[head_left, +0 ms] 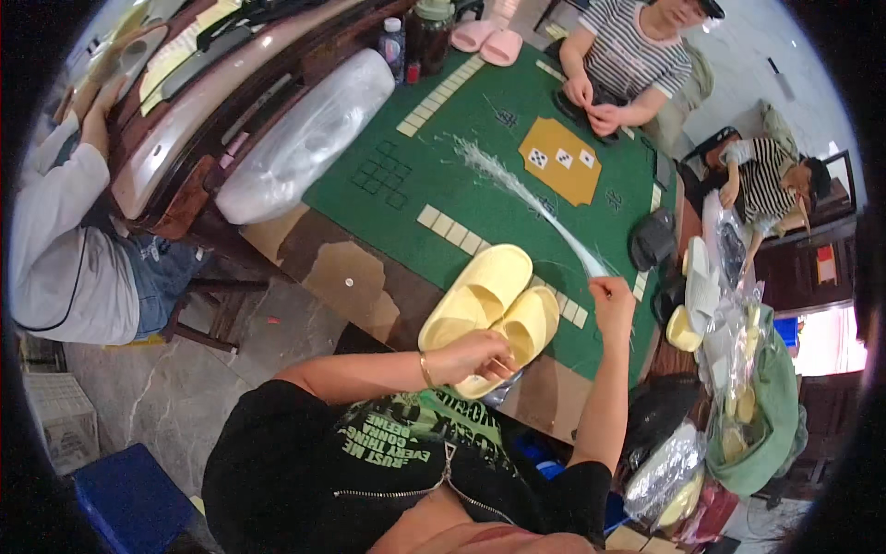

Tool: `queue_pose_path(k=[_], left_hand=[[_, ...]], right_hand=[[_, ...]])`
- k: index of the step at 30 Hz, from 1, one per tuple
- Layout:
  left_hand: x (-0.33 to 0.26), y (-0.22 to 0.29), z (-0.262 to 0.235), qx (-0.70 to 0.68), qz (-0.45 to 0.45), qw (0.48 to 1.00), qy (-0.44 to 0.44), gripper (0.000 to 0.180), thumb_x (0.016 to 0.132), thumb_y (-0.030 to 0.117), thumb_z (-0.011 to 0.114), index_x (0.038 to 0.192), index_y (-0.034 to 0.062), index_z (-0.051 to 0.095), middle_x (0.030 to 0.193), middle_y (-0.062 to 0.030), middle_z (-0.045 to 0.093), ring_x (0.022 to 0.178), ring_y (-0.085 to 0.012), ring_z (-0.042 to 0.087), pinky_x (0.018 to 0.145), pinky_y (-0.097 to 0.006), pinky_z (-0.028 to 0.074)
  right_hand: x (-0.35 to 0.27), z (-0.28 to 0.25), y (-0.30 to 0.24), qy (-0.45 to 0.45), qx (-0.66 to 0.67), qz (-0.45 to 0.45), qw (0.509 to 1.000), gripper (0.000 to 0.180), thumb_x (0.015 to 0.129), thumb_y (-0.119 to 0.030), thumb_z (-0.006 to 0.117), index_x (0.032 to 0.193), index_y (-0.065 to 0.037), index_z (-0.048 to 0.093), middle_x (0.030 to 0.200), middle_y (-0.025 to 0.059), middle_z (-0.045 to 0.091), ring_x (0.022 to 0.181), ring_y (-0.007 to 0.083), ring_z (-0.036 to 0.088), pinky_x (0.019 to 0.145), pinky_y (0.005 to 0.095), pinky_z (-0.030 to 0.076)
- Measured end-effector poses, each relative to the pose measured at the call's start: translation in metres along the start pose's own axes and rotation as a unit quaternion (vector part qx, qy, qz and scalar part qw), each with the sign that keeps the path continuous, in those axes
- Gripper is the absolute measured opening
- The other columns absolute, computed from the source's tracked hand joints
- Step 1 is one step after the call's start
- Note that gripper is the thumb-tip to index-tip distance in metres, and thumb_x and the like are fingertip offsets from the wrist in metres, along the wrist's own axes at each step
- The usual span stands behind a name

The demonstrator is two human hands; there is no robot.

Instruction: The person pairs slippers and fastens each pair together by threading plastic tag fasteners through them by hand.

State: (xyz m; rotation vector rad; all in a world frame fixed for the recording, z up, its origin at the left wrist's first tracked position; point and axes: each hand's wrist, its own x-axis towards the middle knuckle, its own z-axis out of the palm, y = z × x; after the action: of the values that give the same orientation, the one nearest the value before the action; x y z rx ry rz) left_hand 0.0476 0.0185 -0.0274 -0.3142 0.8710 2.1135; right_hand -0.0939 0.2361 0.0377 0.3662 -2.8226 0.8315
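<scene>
A pair of pale yellow slippers (489,277) lies at the near edge of the green table mat, side by side with toes pointing away from me. My left hand (478,357) is over their near end, fingers curled in a pinch; whatever is between them is too small to make out. To the right, my right hand (613,297) is closed around the near end of a bundle of thin, clear plastic strands (526,196). The bundle stretches away to the upper left across the mat and frays into loose ends.
A plastic-wrapped bundle (309,134) lies along the table's left side. Pink slippers (487,42) and a bottle (392,48) stand at the back. Black slippers (652,238) rest on the right. Bagged slippers (734,369) pile up beyond the right edge. A co-worker (637,55) sits opposite.
</scene>
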Motion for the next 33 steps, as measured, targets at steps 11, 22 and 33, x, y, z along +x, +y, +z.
queue_pose_path(k=[11,22,33], left_hand=[[0.029,-0.010,0.001,0.021,0.061,0.998,-0.020,0.013,0.089,0.017,0.048,0.090,0.0036,0.050,0.088,-0.0072,0.059,0.076,-0.0126,0.059,0.068,-0.025,0.049],[0.048,-0.018,0.013,-0.010,0.101,0.991,0.086,0.010,0.087,0.012,0.044,0.085,0.0031,0.048,0.075,-0.0058,0.056,0.060,-0.0133,0.053,0.053,-0.026,0.043],[0.065,-0.015,0.019,-0.059,0.057,0.994,0.076,0.010,0.089,0.020,0.043,0.083,0.0132,0.044,0.059,0.0058,0.036,0.043,-0.0049,0.028,0.038,-0.021,0.018]], right_hand=[[-0.009,0.039,0.009,-0.029,0.001,-0.029,0.999,0.010,0.073,-0.008,0.063,0.081,-0.005,0.068,0.072,0.0145,0.061,0.064,0.0285,0.059,0.059,0.0356,0.046],[-0.022,0.062,-0.001,-0.147,0.070,0.045,0.986,0.012,0.074,-0.008,0.061,0.083,-0.002,0.066,0.073,0.0130,0.065,0.064,0.0212,0.062,0.061,0.0298,0.049],[-0.012,0.061,0.013,-0.233,0.054,0.112,0.965,0.015,0.073,-0.013,0.064,0.084,-0.003,0.068,0.072,0.0079,0.066,0.062,0.0135,0.059,0.058,0.0274,0.047]])
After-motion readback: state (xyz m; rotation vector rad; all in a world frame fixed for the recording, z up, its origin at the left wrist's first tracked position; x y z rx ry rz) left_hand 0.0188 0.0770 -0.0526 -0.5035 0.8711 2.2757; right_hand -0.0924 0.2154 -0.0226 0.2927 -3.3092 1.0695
